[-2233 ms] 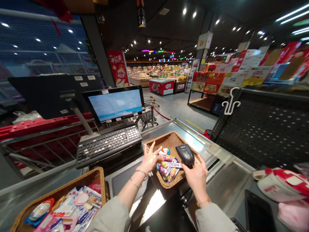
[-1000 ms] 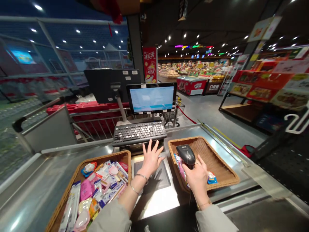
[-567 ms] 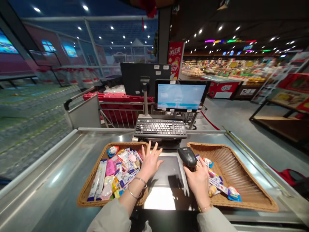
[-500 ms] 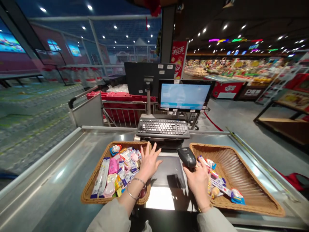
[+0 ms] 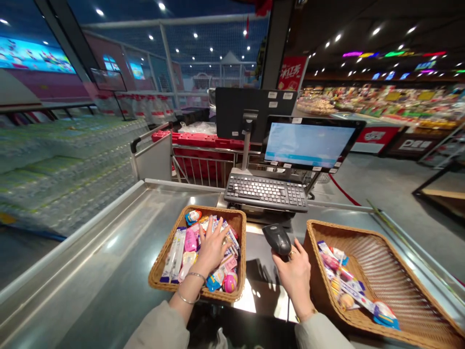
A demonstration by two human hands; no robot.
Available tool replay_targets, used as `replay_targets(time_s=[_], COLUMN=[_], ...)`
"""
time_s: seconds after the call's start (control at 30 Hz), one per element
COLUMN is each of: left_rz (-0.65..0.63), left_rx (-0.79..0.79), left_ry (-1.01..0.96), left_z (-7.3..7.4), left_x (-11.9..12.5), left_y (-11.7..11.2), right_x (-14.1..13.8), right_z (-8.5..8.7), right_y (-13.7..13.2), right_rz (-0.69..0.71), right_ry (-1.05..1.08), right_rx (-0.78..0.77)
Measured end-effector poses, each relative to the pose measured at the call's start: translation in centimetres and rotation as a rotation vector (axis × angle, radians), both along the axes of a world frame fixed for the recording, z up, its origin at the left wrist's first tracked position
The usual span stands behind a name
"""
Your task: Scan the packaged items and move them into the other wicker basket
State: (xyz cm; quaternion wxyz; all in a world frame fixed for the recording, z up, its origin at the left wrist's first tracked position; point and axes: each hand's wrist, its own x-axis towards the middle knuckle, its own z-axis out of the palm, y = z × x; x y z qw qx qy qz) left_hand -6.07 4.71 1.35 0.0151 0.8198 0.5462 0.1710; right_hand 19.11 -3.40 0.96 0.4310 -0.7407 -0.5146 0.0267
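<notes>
On the steel counter [image 5: 105, 257], I'm looking down through the head camera at two wicker baskets with a pair of hands working around them. My left hand [image 5: 211, 247] is hanging over the fuller basket [image 5: 239, 220], fingers spread apart and not closed around anything. Honestly can't tell from up here whether the fingertips are touching the snacks or just hovering above them. Two silver bangles [image 5: 189, 296] are sitting at that wrist.

My right hand [image 5: 295, 269] is gripping a black scanner [image 5: 276, 238], fingers wrapped round the handle. The scanner is sitting in the gap between the baskets, head pointing up and toward the left, just below the keyboard [image 5: 267, 191].

In the fuller basket, a pink pack [image 5: 191, 240] is lying beside some long white sticks [image 5: 174, 259], and a pink ball [image 5: 230, 282] is resting near the close right corner. The roomier basket [image 5: 381, 252] is standing off to the right, with a small pile of wrapped sweets [image 5: 350, 288] lying along its left side. Behind the keyboard, a screen [image 5: 308, 144] is glowing pale blue.
</notes>
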Motion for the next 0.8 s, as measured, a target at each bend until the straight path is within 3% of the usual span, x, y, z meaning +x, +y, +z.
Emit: replay_targets(time_s=[0.2, 0.43, 0.6, 0.8], left_rz=[0.015, -0.092, -0.175, -0.232], left_rx=[-0.024, -0.134, -0.199, -0.293], left_ry=[0.052, 0.118, 0.155, 0.202], left_z=[0.5, 0.5, 0.0, 0.4], left_x=[-4.4, -7.9, -9.6, -10.0], left_y=[0.7, 1.2, 2.0, 3.2], right_x=[-1.9, -3.5, -4.5, -5.2], right_z=[-0.2, -0.3, -0.4, -0.6], right_y=[0.1, 0.1, 0.1, 0.0], right_rz=[0.011, 0.012, 0.004, -0.009], right_ry=[0.018, 0.012, 0.011, 0.003], right_rx=[-0.009, 0.000, 0.017, 0.023])
